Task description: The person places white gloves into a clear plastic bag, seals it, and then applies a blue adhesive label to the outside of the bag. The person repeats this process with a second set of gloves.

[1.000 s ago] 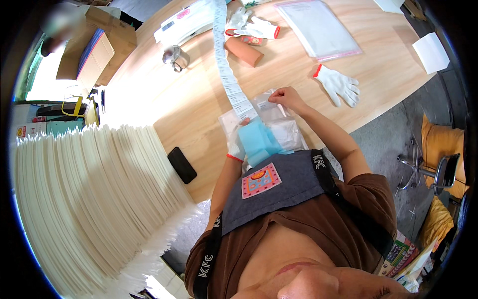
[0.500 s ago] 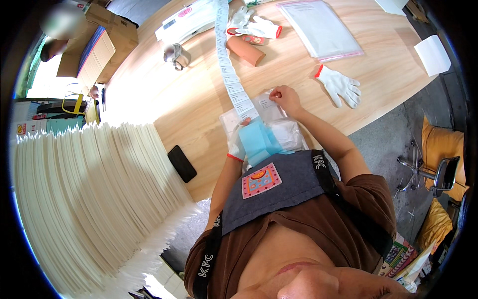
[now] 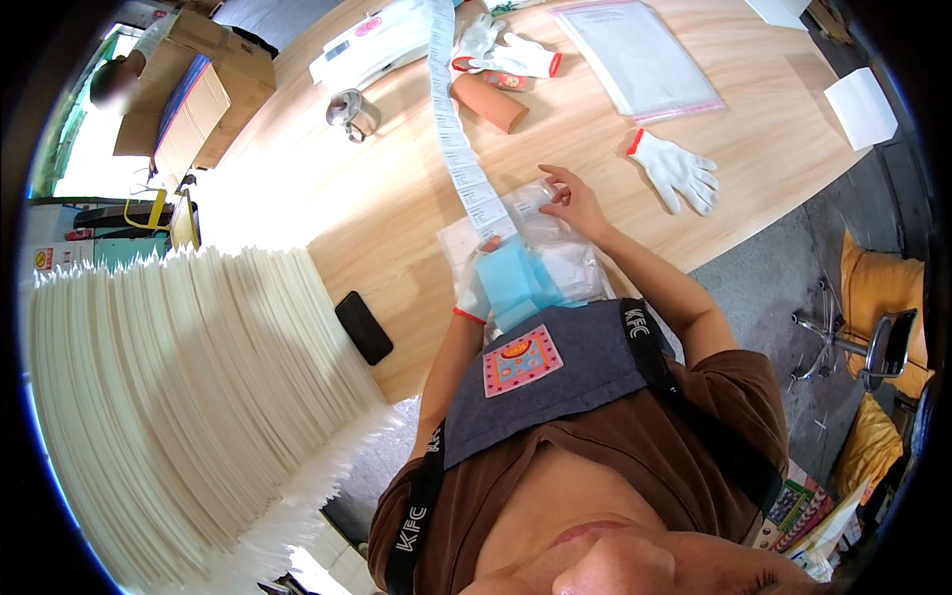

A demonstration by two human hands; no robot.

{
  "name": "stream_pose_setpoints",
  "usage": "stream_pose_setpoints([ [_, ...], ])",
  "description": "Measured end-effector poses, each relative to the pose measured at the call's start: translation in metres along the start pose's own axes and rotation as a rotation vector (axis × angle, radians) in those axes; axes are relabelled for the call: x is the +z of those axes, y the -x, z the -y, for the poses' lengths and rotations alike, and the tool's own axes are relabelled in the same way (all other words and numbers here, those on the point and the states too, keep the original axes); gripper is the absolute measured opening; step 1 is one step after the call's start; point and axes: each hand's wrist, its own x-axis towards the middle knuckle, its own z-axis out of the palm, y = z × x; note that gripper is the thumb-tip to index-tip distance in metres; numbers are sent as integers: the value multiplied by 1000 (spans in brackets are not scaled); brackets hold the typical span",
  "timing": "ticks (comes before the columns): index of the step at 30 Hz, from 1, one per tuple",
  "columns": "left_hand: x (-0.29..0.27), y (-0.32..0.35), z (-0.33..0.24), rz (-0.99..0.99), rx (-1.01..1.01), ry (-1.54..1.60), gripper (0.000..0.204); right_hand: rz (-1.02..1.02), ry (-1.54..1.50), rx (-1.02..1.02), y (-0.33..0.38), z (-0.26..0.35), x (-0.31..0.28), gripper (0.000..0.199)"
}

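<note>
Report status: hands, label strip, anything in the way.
Left hand gripping label strip. Right hand open at bag. Loose glove to the right, apart from both hands.

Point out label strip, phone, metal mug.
Label strip [image 3: 456, 149]: head view, middle of its printed face.
Phone [image 3: 364, 328]: head view, middle of its black upper face.
Metal mug [image 3: 359, 111]: head view, on its body, above the handle.

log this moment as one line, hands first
left hand: gloved, thumb on label strip | right hand: bare, fingers parted, at plastic bags | phone: on table
</note>
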Motion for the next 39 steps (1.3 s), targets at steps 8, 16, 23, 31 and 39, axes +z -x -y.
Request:
stream_pose_setpoints([
  [8,-7,-5,3,-39,-2,-22,24,50,99,147,-22,-20,-11,26],
  [16,-5,1,3,-27,14,-26,31,35,-37,32,-1,10,-16,10],
  [23,48,45,-26,30,241,-133,31,578,35,-304,45,31,-33,9],
  [31,63,55,-32,-79,254,-247,32,890,509,-137,38,41,-32,9],
  [39,75,58,-36,46,360,-363,29,1044,547,-208,45,50,-24,13],
])
